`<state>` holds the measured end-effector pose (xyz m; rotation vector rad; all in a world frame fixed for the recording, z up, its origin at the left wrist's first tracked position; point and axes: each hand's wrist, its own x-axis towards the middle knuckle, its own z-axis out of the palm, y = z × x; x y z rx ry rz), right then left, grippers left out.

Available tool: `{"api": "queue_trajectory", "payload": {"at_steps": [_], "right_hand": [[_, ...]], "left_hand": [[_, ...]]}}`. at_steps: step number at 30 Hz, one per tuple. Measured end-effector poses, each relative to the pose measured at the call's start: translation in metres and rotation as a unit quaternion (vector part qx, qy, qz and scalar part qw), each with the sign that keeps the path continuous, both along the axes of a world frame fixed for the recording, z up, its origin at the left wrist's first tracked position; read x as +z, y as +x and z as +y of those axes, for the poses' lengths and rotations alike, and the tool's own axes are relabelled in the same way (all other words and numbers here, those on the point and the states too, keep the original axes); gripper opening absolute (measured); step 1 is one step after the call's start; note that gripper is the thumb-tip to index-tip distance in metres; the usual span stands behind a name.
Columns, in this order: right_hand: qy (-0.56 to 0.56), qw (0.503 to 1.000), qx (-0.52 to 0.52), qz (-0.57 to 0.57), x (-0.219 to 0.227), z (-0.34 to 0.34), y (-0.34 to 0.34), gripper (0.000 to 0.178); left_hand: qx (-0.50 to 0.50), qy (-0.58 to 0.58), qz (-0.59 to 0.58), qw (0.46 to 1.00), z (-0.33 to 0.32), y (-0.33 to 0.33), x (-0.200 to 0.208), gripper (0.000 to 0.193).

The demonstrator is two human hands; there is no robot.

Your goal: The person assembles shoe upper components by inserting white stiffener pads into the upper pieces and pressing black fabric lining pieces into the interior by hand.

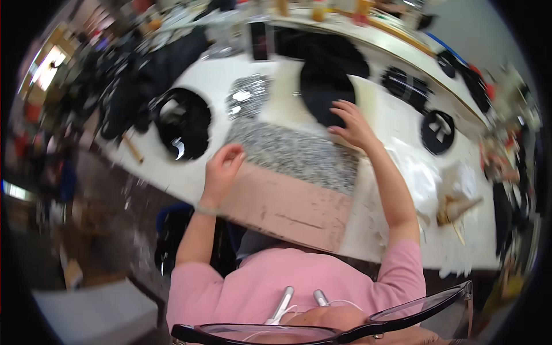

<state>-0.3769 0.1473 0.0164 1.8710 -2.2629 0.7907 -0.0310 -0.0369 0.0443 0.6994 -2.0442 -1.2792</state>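
Note:
My left hand point(223, 171) is over the left edge of a speckled grey sheet point(299, 150), its fingers curled toward the thumb. Whatever may be between them is too small or blurred to make out. Farther right, my right hand point(353, 127) reaches over the lower right edge of a flat black oval piece point(325, 89), fingers apart and thumb out. Under the oval lies a cream-coloured sheet point(283, 95). A pinkish-brown board point(287, 204) lies along the near side of the speckled sheet. Shiny clear plastic point(248, 95) rests at its far left.
A round black tray point(192, 129) with shiny bits sits at left. A phone point(260, 41) stands at the back. Clear plastic film point(411, 175), a brush-like tool point(457, 208), a black roll point(438, 132) and black bundles point(405, 87) lie at right. Dark material point(138, 77) is piled at left.

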Motion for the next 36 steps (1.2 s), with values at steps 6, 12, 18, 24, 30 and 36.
{"api": "queue_trajectory", "payload": {"at_steps": [6,12,18,24,30,36], "right_hand": [[0.006,0.998,0.007,-0.067,-0.012,0.005,0.001,0.047],[-0.064,0.992,0.0,-0.11,0.031,0.043,0.064,0.035],[-0.085,0.977,-0.037,-0.195,0.061,0.109,0.149,0.03],[-0.066,0.943,-0.177,-0.275,0.054,0.196,0.188,0.025],[-0.125,0.856,-0.414,-0.284,0.043,0.295,0.188,0.015],[-0.142,0.791,-0.546,-0.239,0.043,0.32,0.179,0.018]], "left_hand": [[0.042,-0.253,-0.214,0.943,-0.095,0.043,-0.036,0.054],[0.123,-0.198,-0.254,0.939,-0.121,0.062,-0.049,0.069],[0.24,-0.382,-0.149,0.88,-0.153,-0.012,-0.041,0.072],[0.299,-0.36,-0.262,0.844,-0.189,-0.032,-0.041,0.046],[0.284,-0.104,0.04,0.952,-0.294,0.077,-0.059,0.034],[0.196,0.112,0.218,0.95,-0.085,0.043,0.083,0.041]]}}
